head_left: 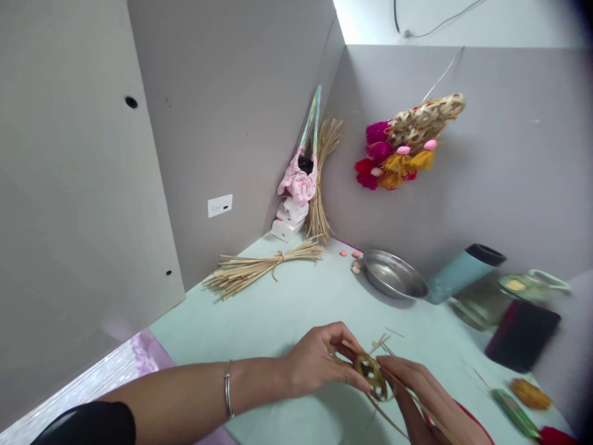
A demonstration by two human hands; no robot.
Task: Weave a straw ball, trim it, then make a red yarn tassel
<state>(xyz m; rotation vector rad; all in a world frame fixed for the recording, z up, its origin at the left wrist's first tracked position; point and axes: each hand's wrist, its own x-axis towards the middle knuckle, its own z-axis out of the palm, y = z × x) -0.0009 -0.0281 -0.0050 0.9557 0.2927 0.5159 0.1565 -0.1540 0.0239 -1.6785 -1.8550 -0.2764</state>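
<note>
A small round openwork weave of straw strips (382,390) is held between my hands above the pale green tabletop. My left hand (322,358), with a silver bangle on the wrist, pinches its left side between thumb and fingers. On the other side, the fingertips of my right hand (424,392) are closed at its edge. Long loose strips trail from the weave toward the lower right, partly along my right hand. Just behind it lie a few short straw bits (380,341) and what looks like a thin metal tool, mostly hidden.
A tied straw bundle (259,269) lies at the back left; another bundle (319,210) leans in the corner beside a pink cloth bag (299,182). Along the back right stand a steel bowl (393,275), a blue tumbler (463,275) and a dark phone-like slab (523,337). Coloured tassels (530,394) lie right.
</note>
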